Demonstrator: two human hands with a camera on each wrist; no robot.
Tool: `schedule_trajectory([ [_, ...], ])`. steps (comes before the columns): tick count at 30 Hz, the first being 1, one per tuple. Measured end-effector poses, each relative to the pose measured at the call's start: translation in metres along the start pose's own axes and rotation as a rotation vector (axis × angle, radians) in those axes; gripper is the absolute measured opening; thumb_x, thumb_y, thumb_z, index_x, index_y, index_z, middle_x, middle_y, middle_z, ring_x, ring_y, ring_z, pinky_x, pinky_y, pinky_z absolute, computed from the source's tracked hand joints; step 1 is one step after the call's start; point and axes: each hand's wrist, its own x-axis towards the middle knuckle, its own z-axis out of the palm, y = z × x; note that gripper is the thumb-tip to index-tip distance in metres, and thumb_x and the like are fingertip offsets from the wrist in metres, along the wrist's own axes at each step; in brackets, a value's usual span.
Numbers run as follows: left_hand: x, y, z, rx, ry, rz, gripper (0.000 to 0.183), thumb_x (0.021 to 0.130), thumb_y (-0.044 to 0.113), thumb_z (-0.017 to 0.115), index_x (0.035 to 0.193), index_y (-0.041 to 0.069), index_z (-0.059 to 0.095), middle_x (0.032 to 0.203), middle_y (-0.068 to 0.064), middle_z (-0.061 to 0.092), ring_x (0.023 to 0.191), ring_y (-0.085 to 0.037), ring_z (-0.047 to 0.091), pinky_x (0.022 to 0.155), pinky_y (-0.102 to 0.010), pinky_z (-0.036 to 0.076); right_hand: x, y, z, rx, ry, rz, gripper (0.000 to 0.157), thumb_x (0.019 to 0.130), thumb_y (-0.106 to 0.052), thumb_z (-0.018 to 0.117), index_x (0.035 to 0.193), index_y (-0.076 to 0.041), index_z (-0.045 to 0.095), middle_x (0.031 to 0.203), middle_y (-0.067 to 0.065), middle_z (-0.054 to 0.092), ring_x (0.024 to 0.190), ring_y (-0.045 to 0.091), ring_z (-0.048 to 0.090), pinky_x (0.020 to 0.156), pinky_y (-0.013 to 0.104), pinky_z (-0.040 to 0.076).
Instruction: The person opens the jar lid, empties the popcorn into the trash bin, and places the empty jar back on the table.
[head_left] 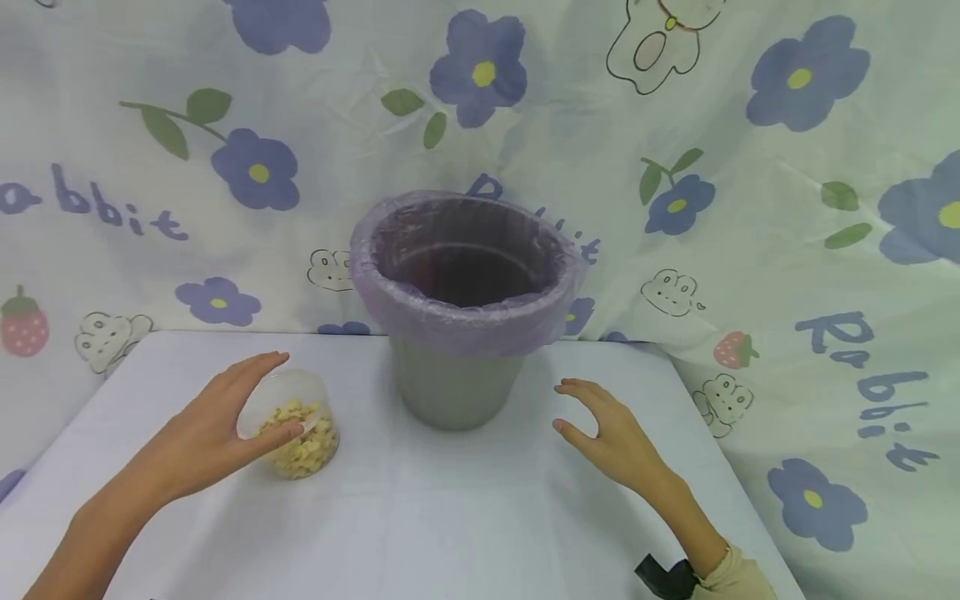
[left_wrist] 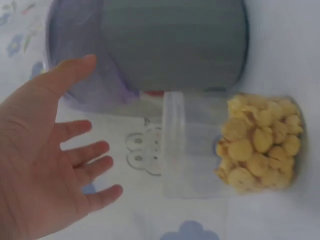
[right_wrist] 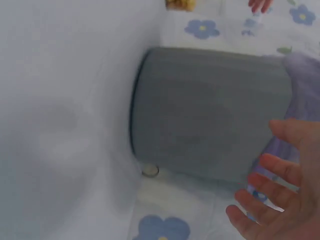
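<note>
My left hand hovers over a clear plastic jar, thumb and fingers spread apart. Yellow popcorn fills the lower part of the jar, which stands upright on the white table. In the left wrist view a gap shows between the hand and the jar's rim. A grey trash can stands at the middle back, lined with a purple plastic bag folded over its rim. To the right of the can, my right hand is held in the air with fingers loosely bent, touching nothing.
A white cloth covers the table. Behind it and along the right side hangs a curtain printed with blue flowers and rabbits. A black band is on the right wrist, beside a beige sleeve.
</note>
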Motion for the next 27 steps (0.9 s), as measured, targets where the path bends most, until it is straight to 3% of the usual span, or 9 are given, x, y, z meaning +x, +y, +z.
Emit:
schedule_trajectory([
  [7, -0.019, -0.027, 0.008, -0.102, 0.022, -0.061, 0.092, 0.085, 0.032, 0.081, 0.156, 0.009, 0.028, 0.151, -0.028, 0.033, 0.131, -0.056, 0.033, 0.092, -0.076, 0.031, 0.01, -0.017, 0.021, 0.209, -0.048, -0.035, 0.047, 0.092, -0.024, 0.075, 0.135, -0.015, 0.059, 0.14, 0.002, 0.057, 0.131, 0.017, 0.05, 0.1, 0.039, 0.048],
  [9, -0.022, -0.035, 0.01, -0.121, 0.026, -0.071, 0.091, 0.085, 0.029, 0.082, 0.156, 0.009, 0.028, 0.151, -0.027, 0.034, 0.13, -0.054, 0.035, 0.105, -0.056, 0.036, 0.013, -0.022, 0.026, 0.269, -0.068, -0.039, 0.047, 0.092, -0.021, 0.076, 0.136, -0.016, 0.059, 0.14, 0.001, 0.057, 0.13, 0.015, 0.05, 0.1, 0.036, 0.048],
  [11, -0.026, -0.043, 0.012, -0.147, 0.034, -0.066, 0.091, 0.085, 0.026, 0.082, 0.156, 0.009, 0.027, 0.151, -0.026, 0.035, 0.133, -0.044, 0.036, 0.108, -0.028, 0.035, 0.016, -0.027, 0.031, 0.328, -0.09, -0.04, 0.048, 0.091, -0.019, 0.076, 0.136, -0.014, 0.059, 0.14, 0.003, 0.056, 0.131, 0.015, 0.05, 0.101, 0.035, 0.047],
  [13, -0.028, -0.051, 0.014, -0.177, 0.041, -0.053, 0.091, 0.085, 0.022, 0.082, 0.155, 0.007, 0.028, 0.151, -0.024, 0.035, 0.138, -0.028, 0.034, 0.097, -0.003, 0.027, 0.019, -0.033, 0.036, 0.381, -0.112, -0.043, 0.05, 0.091, -0.016, 0.076, 0.136, -0.009, 0.058, 0.141, 0.006, 0.055, 0.13, 0.016, 0.05, 0.1, 0.035, 0.048],
  [14, -0.029, -0.055, 0.014, -0.186, 0.041, -0.05, 0.091, 0.085, 0.021, 0.082, 0.155, 0.006, 0.027, 0.152, -0.024, 0.034, 0.139, -0.023, 0.032, 0.088, 0.003, 0.022, 0.021, -0.036, 0.039, 0.399, -0.123, -0.045, 0.05, 0.091, -0.016, 0.076, 0.137, -0.008, 0.058, 0.141, 0.007, 0.055, 0.13, 0.017, 0.05, 0.1, 0.035, 0.048],
  [17, -0.031, -0.065, 0.016, -0.208, 0.027, -0.064, 0.092, 0.086, 0.02, 0.081, 0.156, 0.005, 0.024, 0.153, -0.025, 0.032, 0.141, -0.02, 0.028, 0.087, 0.004, 0.021, 0.027, -0.045, 0.049, 0.434, -0.153, -0.056, 0.052, 0.09, -0.015, 0.076, 0.137, -0.004, 0.057, 0.141, 0.006, 0.054, 0.129, 0.017, 0.05, 0.099, 0.034, 0.048],
  [20, -0.032, -0.072, 0.017, -0.231, 0.013, -0.082, 0.092, 0.086, 0.019, 0.08, 0.156, 0.004, 0.022, 0.153, -0.026, 0.03, 0.14, -0.024, 0.029, 0.086, 0.004, 0.022, 0.033, -0.055, 0.059, 0.463, -0.173, -0.079, 0.053, 0.09, -0.016, 0.076, 0.137, -0.004, 0.056, 0.141, 0.003, 0.054, 0.13, 0.018, 0.049, 0.098, 0.033, 0.049],
  [25, -0.034, -0.081, 0.022, -0.276, 0.007, -0.09, 0.092, 0.087, 0.016, 0.08, 0.156, 0.004, 0.019, 0.151, -0.026, 0.03, 0.123, 0.015, 0.027, 0.084, 0.002, 0.025, 0.045, -0.07, 0.076, 0.497, -0.183, -0.118, 0.054, 0.088, -0.015, 0.078, 0.137, -0.005, 0.057, 0.14, 0.004, 0.055, 0.128, 0.022, 0.051, 0.096, 0.034, 0.051],
  [27, -0.034, -0.083, 0.025, -0.297, 0.004, -0.092, 0.093, 0.087, 0.014, 0.079, 0.156, 0.003, 0.018, 0.15, -0.027, 0.029, 0.116, 0.021, 0.026, 0.084, 0.002, 0.027, 0.05, -0.074, 0.082, 0.502, -0.19, -0.122, 0.055, 0.088, -0.015, 0.079, 0.138, -0.005, 0.057, 0.14, 0.005, 0.056, 0.127, 0.022, 0.053, 0.095, 0.034, 0.052],
])
